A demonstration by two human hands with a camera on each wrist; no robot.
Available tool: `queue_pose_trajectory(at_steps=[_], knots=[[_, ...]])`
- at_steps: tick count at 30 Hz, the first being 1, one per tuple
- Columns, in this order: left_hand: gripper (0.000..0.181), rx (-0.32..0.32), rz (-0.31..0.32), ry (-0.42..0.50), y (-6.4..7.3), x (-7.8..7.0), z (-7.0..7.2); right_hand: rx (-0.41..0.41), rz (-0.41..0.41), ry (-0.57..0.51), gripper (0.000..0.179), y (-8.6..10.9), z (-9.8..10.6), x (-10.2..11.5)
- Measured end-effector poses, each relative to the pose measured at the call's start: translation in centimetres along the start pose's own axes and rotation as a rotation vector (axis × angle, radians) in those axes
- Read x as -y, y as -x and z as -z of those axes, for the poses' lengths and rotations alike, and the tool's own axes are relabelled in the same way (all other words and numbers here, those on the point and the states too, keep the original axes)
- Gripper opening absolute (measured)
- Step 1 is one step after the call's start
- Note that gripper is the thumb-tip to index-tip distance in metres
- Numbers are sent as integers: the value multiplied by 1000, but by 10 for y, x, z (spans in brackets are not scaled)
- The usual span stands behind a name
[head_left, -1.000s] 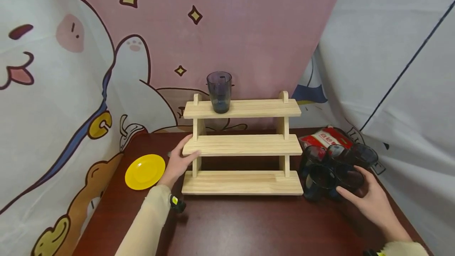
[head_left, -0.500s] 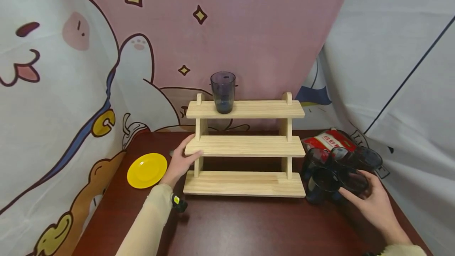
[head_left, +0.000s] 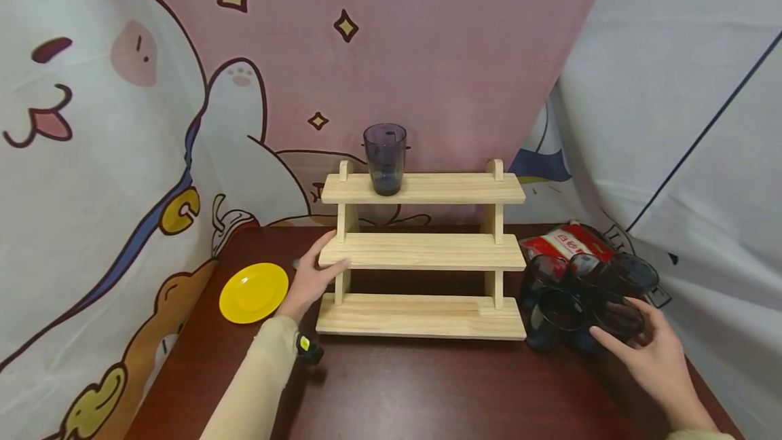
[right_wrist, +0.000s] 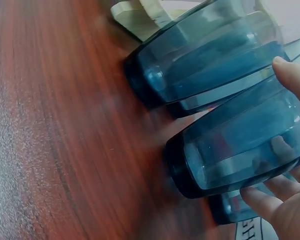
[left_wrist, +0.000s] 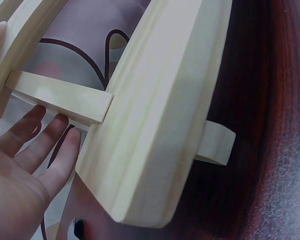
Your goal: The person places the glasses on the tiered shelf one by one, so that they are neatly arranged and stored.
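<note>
A three-tier wooden display rack (head_left: 421, 251) stands mid-table, and a dark blue tumbler (head_left: 386, 161) sits upright on its top tier. My left hand (head_left: 308, 284) holds the left end of the middle tier, thumb over the front edge; in the left wrist view its fingers (left_wrist: 60, 165) extend beside the post. To the right of the rack, my right hand (head_left: 656, 355) grips one dark blue tumbler (right_wrist: 235, 145) around its upper part, thumb and fingers on opposite sides. Several matching tumblers (head_left: 559, 309) stand clustered right beside it.
A yellow plate (head_left: 253, 292) lies left of the rack. Behind the tumblers is a red and white packet (head_left: 568, 242). Printed cloth (head_left: 452, 73) hangs behind and at both sides of the dark red table (head_left: 421, 386).
My right hand has shifted slightly right with the gripped tumbler, which now stands a little apart from its front neighbour. The left hand stays on the rack. The head view has turned slightly.
</note>
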State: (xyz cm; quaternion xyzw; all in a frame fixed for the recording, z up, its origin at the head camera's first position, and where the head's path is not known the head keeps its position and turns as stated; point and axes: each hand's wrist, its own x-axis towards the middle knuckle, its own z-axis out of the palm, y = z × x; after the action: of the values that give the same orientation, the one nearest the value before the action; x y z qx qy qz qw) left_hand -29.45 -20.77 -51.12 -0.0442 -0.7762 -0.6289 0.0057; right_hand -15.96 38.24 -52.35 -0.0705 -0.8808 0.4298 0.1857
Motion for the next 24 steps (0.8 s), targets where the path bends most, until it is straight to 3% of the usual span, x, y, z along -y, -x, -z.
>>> queue_pose_trajectory(at_steps=[10,19,24], knots=[[78,-1,11,-13,16,-31,-1,-33,40,-97,83,6,24,17],[78,-12,10,-19,0,-3,1,-105,97,-119,84,4,44,51],[75,-27,-21,-40,1,2,-1,-89,167,-197,84,-1,53,75]])
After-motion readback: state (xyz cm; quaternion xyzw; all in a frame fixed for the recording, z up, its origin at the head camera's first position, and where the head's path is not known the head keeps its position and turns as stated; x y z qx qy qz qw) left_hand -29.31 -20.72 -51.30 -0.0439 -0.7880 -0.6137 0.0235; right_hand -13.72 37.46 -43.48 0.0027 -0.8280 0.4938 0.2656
